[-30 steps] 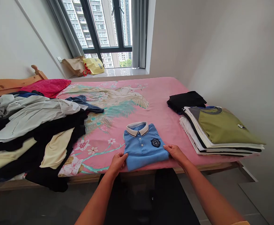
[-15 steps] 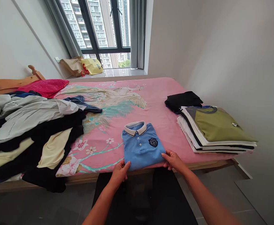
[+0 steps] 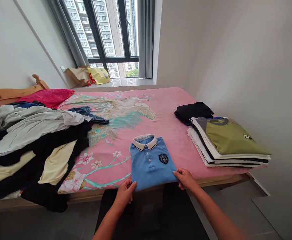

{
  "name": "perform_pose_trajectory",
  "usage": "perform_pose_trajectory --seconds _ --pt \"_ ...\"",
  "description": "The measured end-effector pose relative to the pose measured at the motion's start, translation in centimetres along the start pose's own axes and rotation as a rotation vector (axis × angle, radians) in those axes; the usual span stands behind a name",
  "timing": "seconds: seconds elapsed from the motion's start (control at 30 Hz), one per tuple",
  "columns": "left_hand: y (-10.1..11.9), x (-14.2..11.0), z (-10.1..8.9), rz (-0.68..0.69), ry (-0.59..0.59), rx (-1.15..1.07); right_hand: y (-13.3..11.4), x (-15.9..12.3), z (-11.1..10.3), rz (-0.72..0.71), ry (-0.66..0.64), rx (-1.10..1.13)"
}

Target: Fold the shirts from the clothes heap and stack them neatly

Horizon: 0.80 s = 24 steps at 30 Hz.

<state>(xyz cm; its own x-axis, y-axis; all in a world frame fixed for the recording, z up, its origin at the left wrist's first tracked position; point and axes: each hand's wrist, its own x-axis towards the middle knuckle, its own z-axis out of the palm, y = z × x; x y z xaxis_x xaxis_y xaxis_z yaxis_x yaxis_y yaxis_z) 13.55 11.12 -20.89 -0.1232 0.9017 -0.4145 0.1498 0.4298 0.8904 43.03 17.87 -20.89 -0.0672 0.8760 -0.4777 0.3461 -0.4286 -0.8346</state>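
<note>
Item, centre of the frame, toward the lower edge: one folded blue polo shirt with white collar, dark-striped collar edge and black crest badge [image 3: 150, 168], collar toward the window, lower hem at the bed's near edge.

Hands, two, bare. Left hand [image 3: 124, 195]: thumb over the shirt's lower left corner, fingers curled beneath, closed on the cloth. Right hand [image 3: 185, 179]: lower right corner pinched between thumb and fingers.

Beneath: bed with pink floral, bird-patterned sheet [image 3: 169, 110].

Left of frame, taking up that side of the bed: loose heap of grey, black and cream garments [image 3: 38, 121], part hanging over the near edge. At its far side, crumpled blue denim garment [image 3: 92, 116]; behind, crimson cushion [image 3: 49, 96] before a pale wooden headboard [image 3: 8, 95].

Right of frame, well apart from the shirt: neat stack of folded clothes, olive-green top uppermost [image 3: 232, 138], filling that side; just behind it, folded black garment [image 3: 194, 111].

Upper left of centre, on the glossy window sill [image 3: 132, 81]: creased brown paper bag [image 3: 78, 76] beside a yellow bag with red ties [image 3: 100, 75]. To their right, grey curtain [image 3: 146, 40].
</note>
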Motion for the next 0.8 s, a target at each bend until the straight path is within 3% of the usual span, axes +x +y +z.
perform_pose_trajectory --seconds 0.3,0.43,0.63,0.8 --pt "-0.8 -0.8 -2.2 -0.063 -0.143 0.063 1.4 -1.4 -0.7 0.047 -0.286 -0.091" --pt "1.2 0.0 -3.1 -0.079 -0.254 0.106 0.3 -0.2 -0.8 0.030 -0.250 -0.070" --pt "5.7 6.5 -4.0 -0.115 -0.173 -0.130 -3.6 4.3 -0.7 -0.041 -0.127 0.054" --pt "7.6 11.9 -4.1 -0.144 -0.091 -0.182 -6.7 8.8 -0.1 -0.112 -0.021 -0.008"
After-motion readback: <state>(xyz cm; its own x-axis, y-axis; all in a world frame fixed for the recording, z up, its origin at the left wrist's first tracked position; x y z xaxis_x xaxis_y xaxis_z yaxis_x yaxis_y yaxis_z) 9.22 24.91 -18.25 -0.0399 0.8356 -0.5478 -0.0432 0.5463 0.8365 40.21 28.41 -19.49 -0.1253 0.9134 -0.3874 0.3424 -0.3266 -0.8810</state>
